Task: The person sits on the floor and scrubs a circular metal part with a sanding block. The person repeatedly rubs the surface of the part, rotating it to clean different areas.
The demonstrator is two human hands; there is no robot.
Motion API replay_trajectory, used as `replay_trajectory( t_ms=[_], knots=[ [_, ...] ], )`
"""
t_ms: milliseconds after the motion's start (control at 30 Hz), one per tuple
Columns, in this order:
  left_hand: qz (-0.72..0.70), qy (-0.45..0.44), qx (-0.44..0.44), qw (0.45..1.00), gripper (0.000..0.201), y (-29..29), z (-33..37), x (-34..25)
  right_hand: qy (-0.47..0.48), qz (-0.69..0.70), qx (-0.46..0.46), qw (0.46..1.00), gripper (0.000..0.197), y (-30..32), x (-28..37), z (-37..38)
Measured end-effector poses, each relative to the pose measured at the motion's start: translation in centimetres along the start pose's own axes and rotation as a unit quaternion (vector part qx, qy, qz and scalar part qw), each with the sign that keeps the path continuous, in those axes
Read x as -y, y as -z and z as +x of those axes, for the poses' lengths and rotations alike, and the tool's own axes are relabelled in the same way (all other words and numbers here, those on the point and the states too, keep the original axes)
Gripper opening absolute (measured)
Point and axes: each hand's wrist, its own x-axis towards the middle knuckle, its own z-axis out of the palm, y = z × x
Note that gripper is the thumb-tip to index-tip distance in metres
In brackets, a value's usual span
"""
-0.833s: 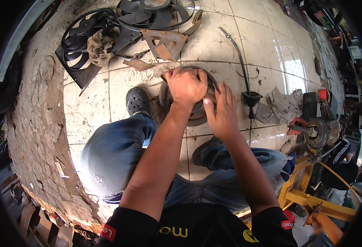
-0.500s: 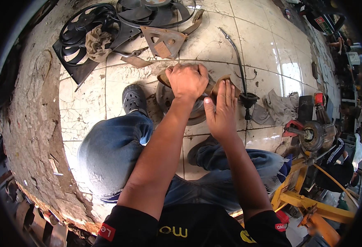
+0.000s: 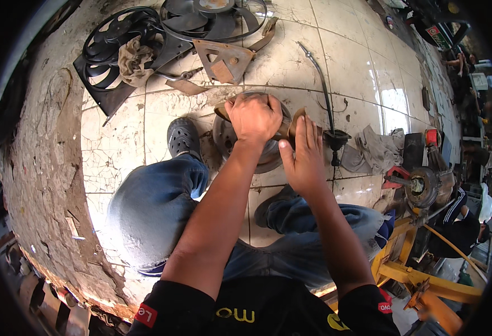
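A round grey metal piece (image 3: 222, 134), like a drum or disc, lies on the floor between my feet. Over it my left hand (image 3: 255, 116) is closed on a curved, brownish piece (image 3: 221, 110) whose end sticks out on the left; most of it is hidden under the fingers, so I cannot tell its kind. My right hand (image 3: 305, 152) lies flat with fingers stretched and thumb apart. Its fingers rest against a bent brown sheet (image 3: 295, 119), similar to sandpaper, at the right side of the curved piece.
Black fans (image 3: 117, 39) with a crumpled rag (image 3: 134, 61) lie at the far left. A rusty bracket (image 3: 222, 63) is beyond my hands. To the right are a black cable with a boot (image 3: 336, 137), a grey cloth (image 3: 381, 147), a hub-like part (image 3: 422, 187) and a yellow frame (image 3: 425, 280).
My right hand has slid slightly nearer me, and the brown sheet has shifted and bent with it. My left hand stays closed over the round piece, whose far rim shows more.
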Motion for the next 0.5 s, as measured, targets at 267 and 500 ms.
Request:
replay_trajectory(
  t_ms=[267, 500],
  knots=[
    [-0.014, -0.009, -0.009, 1.0, 0.041, 0.2, 0.0, 0.3, -0.014, 0.027, 0.021, 0.999, 0.072, 0.5, 0.0, 1.8],
    [0.003, -0.003, -0.006, 1.0, 0.042, 0.3, -0.1, 0.7, 0.042, 0.031, -0.015, 0.999, 0.068, 0.3, -0.4, 0.1]
  ],
)
